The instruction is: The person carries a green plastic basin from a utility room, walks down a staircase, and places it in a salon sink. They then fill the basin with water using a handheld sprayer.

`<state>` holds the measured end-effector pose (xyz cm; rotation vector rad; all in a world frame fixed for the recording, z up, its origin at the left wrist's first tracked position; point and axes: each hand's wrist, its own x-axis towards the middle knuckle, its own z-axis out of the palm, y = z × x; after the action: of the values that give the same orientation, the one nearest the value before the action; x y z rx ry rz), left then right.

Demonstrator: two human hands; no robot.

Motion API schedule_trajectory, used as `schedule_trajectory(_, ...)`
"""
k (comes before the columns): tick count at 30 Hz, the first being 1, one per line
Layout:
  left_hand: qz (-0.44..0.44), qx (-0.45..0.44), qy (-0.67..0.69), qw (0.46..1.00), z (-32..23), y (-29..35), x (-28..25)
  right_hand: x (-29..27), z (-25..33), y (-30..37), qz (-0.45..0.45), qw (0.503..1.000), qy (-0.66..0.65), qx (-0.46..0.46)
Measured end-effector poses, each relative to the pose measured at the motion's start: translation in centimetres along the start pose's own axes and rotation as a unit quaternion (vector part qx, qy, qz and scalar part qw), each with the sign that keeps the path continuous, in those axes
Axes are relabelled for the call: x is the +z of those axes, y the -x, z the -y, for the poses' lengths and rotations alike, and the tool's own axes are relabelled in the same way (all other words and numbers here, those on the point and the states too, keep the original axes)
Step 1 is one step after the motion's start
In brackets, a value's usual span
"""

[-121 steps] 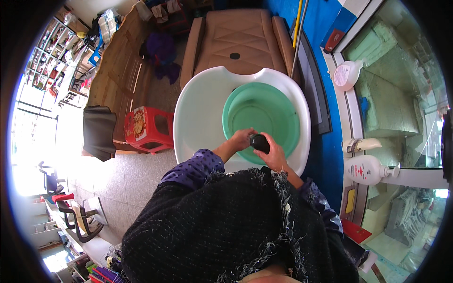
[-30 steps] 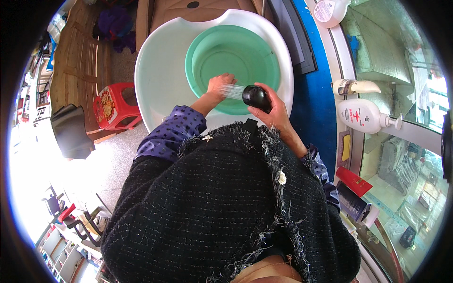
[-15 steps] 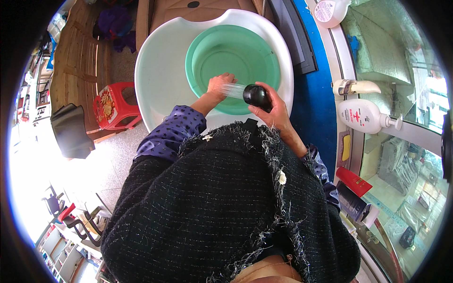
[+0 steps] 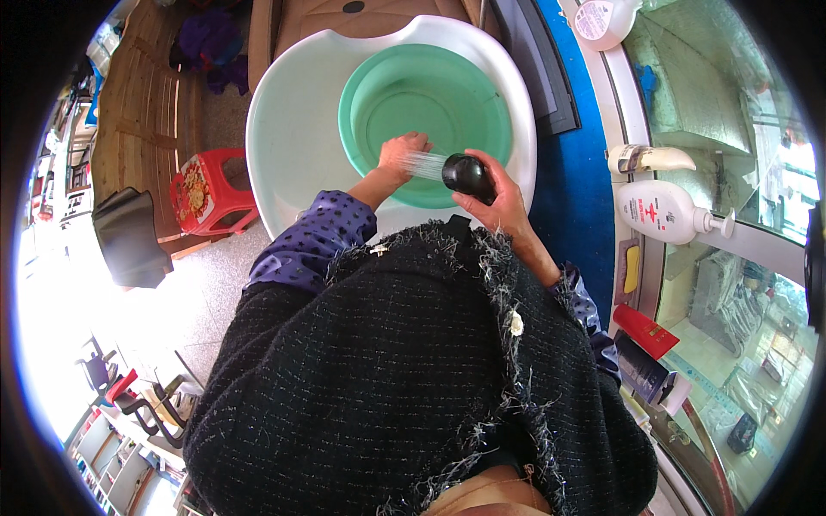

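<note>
A black shower head is in my right hand, fingers curved round its back and thumb on its near side. Fine streams of water run from it leftward onto my left hand. That hand is over the near left part of a green basin, with nothing visible in it; its fingers look loosely bent and are partly veiled by the spray. The basin sits inside a larger white wash basin with a notched far rim. The shower head's hose is hidden.
A red stool and a dark panel stand at left, near a wooden slatted bench. Along the right ledge are a white pump bottle, a yellow sponge, a red tube and a dark bottle.
</note>
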<state>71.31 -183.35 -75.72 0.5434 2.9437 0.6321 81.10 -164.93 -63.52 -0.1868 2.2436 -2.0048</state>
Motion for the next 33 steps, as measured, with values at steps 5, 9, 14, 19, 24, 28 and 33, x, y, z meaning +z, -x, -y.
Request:
schedule_trajectory(5, -0.007, 0.011, -0.004, 1.000, 0.09, -0.01, 0.07, 0.06, 0.23, 0.05, 0.011, 1.000, 0.009, 0.003)
schedule_trajectory(9, -0.006, 0.008, -0.008, 1.000, 0.06, 0.06, 0.07, 0.13, 0.34, 0.08, 0.021, 1.000, 0.018, -0.001)
schedule_trajectory(14, 0.001, 0.006, -0.014, 1.000, -0.07, -0.01, 0.01, 0.17, 0.27, 0.14, 0.027, 0.999, 0.032, -0.007)
schedule_trajectory(19, 0.007, 0.000, -0.019, 1.000, -0.12, -0.07, -0.06, 0.19, 0.27, 0.11, 0.031, 0.999, 0.034, -0.006)
schedule_trajectory(24, 0.004, 0.000, -0.021, 1.000, -0.14, 0.04, -0.10, 0.23, 0.40, 0.10, 0.038, 0.999, 0.035, -0.001)
schedule_trajectory(28, 0.003, 0.000, -0.017, 1.000, -0.18, 0.09, -0.13, 0.27, 0.33, 0.13, 0.033, 0.998, 0.046, -0.014)
schedule_trajectory(33, 0.002, 0.009, -0.001, 1.000, 0.01, 0.22, -0.15, 0.32, -0.25, -0.05, -0.004, 1.000, 0.008, -0.009)
